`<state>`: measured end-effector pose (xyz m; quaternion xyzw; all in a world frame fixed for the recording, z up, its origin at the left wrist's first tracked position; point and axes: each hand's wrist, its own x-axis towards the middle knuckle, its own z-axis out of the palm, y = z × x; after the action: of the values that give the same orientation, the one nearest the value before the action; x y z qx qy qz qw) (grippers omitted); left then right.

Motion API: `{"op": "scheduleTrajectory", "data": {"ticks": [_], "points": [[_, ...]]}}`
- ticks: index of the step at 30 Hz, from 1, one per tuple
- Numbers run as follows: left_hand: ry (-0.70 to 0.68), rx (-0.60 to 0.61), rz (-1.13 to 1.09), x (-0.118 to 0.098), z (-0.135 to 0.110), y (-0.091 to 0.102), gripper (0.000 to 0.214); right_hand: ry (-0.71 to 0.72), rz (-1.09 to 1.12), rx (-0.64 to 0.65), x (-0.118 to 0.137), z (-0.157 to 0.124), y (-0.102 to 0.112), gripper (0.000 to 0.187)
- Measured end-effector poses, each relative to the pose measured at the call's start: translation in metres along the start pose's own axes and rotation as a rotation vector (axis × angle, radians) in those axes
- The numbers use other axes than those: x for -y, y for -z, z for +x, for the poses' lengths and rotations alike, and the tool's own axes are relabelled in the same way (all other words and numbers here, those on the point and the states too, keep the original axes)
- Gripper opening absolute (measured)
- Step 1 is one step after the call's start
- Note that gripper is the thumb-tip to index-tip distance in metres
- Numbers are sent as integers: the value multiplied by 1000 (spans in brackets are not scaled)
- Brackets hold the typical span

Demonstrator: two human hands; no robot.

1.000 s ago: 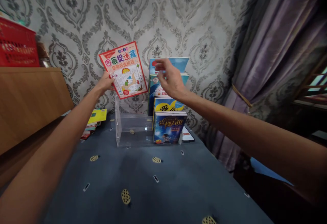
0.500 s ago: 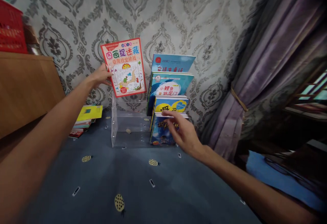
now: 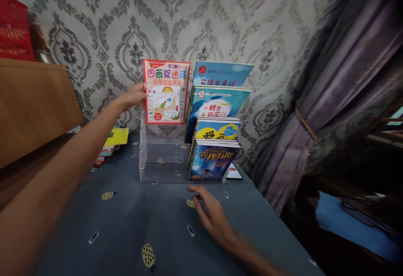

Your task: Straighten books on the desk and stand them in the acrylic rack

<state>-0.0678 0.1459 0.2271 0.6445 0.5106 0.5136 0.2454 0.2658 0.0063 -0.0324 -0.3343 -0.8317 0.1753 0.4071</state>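
My left hand [image 3: 135, 95] grips the left edge of a red-bordered picture book [image 3: 166, 104]. The book is upright at the back of the left side of a clear acrylic book rack [image 3: 142, 152]. On the rack's right side, books stand in stepped rows: a light blue one [image 3: 223, 71] at the back, a teal one [image 3: 234, 97], a yellow and blue one [image 3: 201, 130], and a dark blue one [image 3: 209, 165] in front. My right hand [image 3: 212, 215] hovers over the tablecloth in front of the rack, fingers apart, holding nothing.
A pile of books topped by a yellow one [image 3: 117, 136] lies left of the rack. Behind its right end is a phone [image 3: 234, 172]. A wooden cabinet [image 3: 37, 108] with a red basket [image 3: 14, 28] stands at left; a purple curtain [image 3: 292, 141] hangs at right.
The red-bordered book has moved slightly right and down and is straighter. My right hand has drawn back from the front books, down toward the tablecloth. The view has shifted a little.
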Motion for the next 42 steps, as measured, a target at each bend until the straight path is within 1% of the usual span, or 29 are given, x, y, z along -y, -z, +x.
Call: {"op": "scheduleTrajectory", "data": {"ticks": [2, 5, 8, 13, 19, 24, 30, 33, 38, 42], "points": [[-16, -11, -46, 1, -1, -3, 41, -44, 7, -2, -5, -8, -8, 31], [-12, -57, -161, 4, 0, -11, 45, -67, 20, 3, -13, -14, -15, 32], [2, -93, -246, 5, 1, -18, 48, -118, 39, -2, -17, -15, -15, 32], [-1, -116, -290, 6, 3, -23, 47, -175, 96, -26, -16, -11, -12, 29], [-31, -144, -334, 9, 1, -27, 41, -142, 134, 3, -16, -10, -13, 29], [-52, -140, -359, 10, -4, -28, 45, -143, 174, -4, -16, -10, -14, 29], [-62, -141, -350, 9, -9, -27, 57, -147, 178, 19, -16, -10, -12, 30], [-59, -151, -350, 8, -11, -28, 56, -139, 183, 25, -15, -10, -11, 29], [-89, -112, -396, 9, -12, -29, 56, -137, 179, 14, -12, -9, -12, 28], [-90, -117, -401, 9, -13, -29, 54, -114, 180, 1, -13, -8, -13, 27]]}}
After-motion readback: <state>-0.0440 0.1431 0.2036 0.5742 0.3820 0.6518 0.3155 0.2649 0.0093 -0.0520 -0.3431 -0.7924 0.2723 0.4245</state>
